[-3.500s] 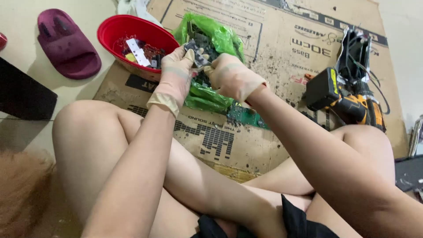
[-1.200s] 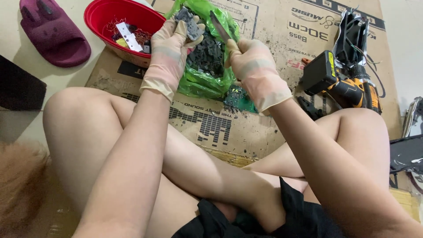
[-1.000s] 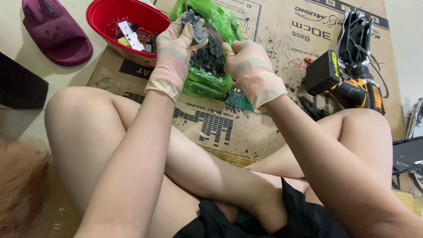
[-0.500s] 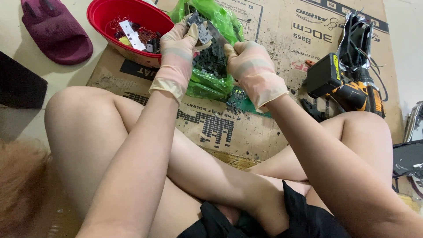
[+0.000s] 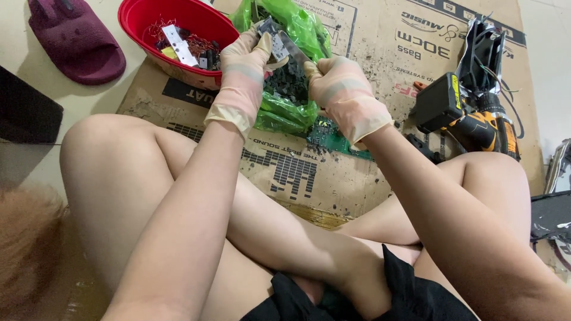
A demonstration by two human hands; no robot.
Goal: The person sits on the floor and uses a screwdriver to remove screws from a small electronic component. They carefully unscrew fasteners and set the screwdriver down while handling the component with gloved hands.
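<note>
- The left hand [image 5: 247, 62] wears a thin, pale glove. Its fingers are closed around a small grey metal piece [image 5: 269, 30], held up above the green bag [image 5: 291, 89].
- The small grey metal piece looks flat and dull, with a lighter patch on it. It is partly hidden by the glove, so its full shape is hard to tell.
- The right hand [image 5: 336, 89] wears the same kind of glove. Its fingers are closed around the handle end of a thin metal tool [image 5: 292, 49].
- The thin metal tool is long, narrow and shiny grey. It slants up and to the left, and its tip meets the small grey metal piece.
- The green bag is see-through plastic, crinkled and open at the top. It holds a heap of small dark bits. It lies right under both hands.
- A green circuit board [image 5: 333, 139] pokes out from under the bag, just below the right hand.
- A red bowl [image 5: 143, 15] sits just left of the left hand. It holds wires and small parts.
- All of this lies on a flat brown cardboard sheet [image 5: 380, 65] on the floor, with dark crumbs scattered on it.
- A yellow and black power drill [image 5: 470, 122] lies to the right, near the knee.
- A dark pink slipper [image 5: 74, 38] lies on the floor at the far left.
</note>
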